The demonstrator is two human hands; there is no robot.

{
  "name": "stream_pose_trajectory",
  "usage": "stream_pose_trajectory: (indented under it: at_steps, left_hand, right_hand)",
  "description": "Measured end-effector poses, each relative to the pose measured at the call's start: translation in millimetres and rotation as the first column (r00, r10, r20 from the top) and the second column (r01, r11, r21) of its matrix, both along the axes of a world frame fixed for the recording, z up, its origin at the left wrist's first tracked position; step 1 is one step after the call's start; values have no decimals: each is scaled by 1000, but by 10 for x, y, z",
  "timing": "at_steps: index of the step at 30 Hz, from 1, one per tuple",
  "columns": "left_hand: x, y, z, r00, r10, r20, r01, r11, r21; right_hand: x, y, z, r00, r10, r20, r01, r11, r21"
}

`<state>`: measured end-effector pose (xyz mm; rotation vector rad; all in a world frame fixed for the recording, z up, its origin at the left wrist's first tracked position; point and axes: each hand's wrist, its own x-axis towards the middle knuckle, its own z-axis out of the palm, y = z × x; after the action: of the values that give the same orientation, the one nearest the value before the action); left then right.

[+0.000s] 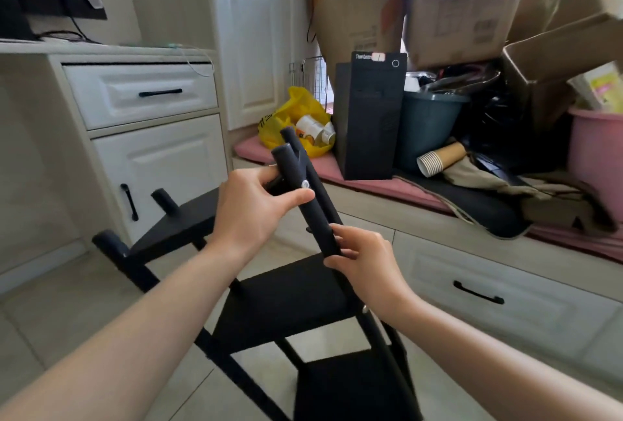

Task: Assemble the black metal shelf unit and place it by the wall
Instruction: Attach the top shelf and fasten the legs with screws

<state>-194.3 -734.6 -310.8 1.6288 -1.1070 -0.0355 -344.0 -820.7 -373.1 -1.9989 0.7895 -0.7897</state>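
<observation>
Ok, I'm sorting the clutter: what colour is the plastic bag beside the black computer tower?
The bag is yellow, seen in the head view.

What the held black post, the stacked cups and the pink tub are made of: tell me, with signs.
The black post: likely a metal tube with a matte, finely textured black coating; a silvery screw head sits in it. The stacked cups: paper, brown, with pale rolled rims. The pink tub: probably plastic, smooth and evenly coloured.
</observation>
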Motion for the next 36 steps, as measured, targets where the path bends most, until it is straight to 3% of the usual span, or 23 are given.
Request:
stream_pose_trajectory:
  at_steps: [4,8,15,17,20,23,25,29,32,36]
  left_hand:
    - [-236,94,-118,981,139,136,-138,990,-18]
    - [-450,279,-288,956,229,186,-233,972,1]
    - [-783,554,-562,964,166,206,-160,986,-49]
    - [-799,577,-606,960,157,233,-152,988,-40]
    - [-786,627,-647,965,149,218,-144,989,-42]
    - [-764,651,-650,961,156,229,-154,988,-27]
    - [-763,648,-635,957,155,243,-160,987,-2]
    - [-759,616,-592,965,106,242,-126,990,67]
    - [-767,605,-583,984,69,164,-75,997,34]
    - [-819,574,-563,998,-37,46,35,999,28]
  right_hand:
    - [-78,204,-25,998,12,54,-21,987,162]
    - [-197,372,-54,988,143,61,-155,946,285]
    - [-446,656,-205,982,191,6,-188,962,200]
    - [-580,600,-186,995,97,24,-99,992,84]
    - [-826,373,-146,978,-170,123,169,985,21]
    - [-1000,121,-176,957,-292,-11,291,951,106]
    - [-1042,55,-222,979,-176,-104,192,966,175]
    - [-1002,89,-238,1000,-18,9,15,952,304]
    - [-946,110,-217,995,-7,100,-32,926,377]
    - [-943,143,-207,990,-79,118,28,924,382]
